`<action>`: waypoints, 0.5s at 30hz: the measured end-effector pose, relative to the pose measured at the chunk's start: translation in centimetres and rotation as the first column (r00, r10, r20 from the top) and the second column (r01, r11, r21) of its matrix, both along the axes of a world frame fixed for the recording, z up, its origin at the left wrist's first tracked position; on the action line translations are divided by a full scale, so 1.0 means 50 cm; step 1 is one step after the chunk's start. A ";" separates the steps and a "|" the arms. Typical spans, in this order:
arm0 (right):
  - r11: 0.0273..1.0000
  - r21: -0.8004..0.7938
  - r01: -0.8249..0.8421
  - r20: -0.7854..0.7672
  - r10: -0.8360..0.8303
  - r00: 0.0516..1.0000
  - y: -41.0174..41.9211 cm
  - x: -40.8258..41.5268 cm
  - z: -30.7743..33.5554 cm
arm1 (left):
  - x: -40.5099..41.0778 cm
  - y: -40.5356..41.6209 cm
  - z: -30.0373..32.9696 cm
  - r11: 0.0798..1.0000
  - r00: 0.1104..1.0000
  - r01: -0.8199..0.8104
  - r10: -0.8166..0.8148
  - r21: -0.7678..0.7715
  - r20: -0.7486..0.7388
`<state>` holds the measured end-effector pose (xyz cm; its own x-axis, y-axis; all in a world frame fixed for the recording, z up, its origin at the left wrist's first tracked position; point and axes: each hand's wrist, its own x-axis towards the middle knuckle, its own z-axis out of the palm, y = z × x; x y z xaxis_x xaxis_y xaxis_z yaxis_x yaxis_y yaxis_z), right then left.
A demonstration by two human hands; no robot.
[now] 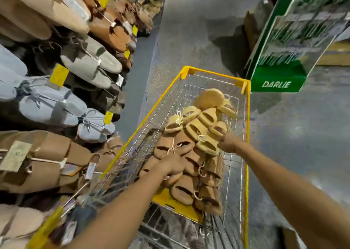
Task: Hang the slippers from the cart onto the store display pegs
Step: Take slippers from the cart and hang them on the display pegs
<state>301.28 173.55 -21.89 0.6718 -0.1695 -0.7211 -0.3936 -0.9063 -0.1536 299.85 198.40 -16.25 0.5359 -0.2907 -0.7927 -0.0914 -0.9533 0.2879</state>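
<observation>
The slippers are lying heaped in the yellow wire cart, brown pairs near me, tan ones beyond. They are looking soft and light, so I am taking them by the string loops tying each pair. My left hand is closing its grip on a brown pair's loop; my right hand is curling into the tan pile, hold unclear. A green display is reading "DARLIE".

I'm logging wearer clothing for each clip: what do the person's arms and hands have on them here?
Nothing shows on either. Both forearms are bare as far up as the picture reaches, with no sleeve or cuff in view. The left hand and the right hand wear no gloves, and no watch, bracelet or ring shows, though the picture is blurred, so a thin band could be missed.
</observation>
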 end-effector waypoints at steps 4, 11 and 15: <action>0.998 0.030 -0.048 -0.016 0.049 0.999 0.058 0.007 -0.015 | -0.012 0.016 -0.032 0.995 0.996 -0.081 0.078 -0.054 -0.047; 0.986 0.159 -0.058 0.034 0.054 0.998 0.139 0.034 -0.058 | 0.028 0.060 -0.070 0.982 0.976 -0.181 0.187 0.058 -0.111; 0.982 0.183 0.048 0.056 -0.059 0.997 0.141 0.062 -0.041 | 0.072 0.071 -0.078 0.985 0.983 -0.155 0.162 0.078 -0.084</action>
<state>304.37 180.63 -23.91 0.7091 -0.0760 -0.7010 -0.4252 -0.8391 -0.3391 303.47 201.97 -20.13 0.4963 -0.1491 -0.8553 0.0857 -0.9719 0.2192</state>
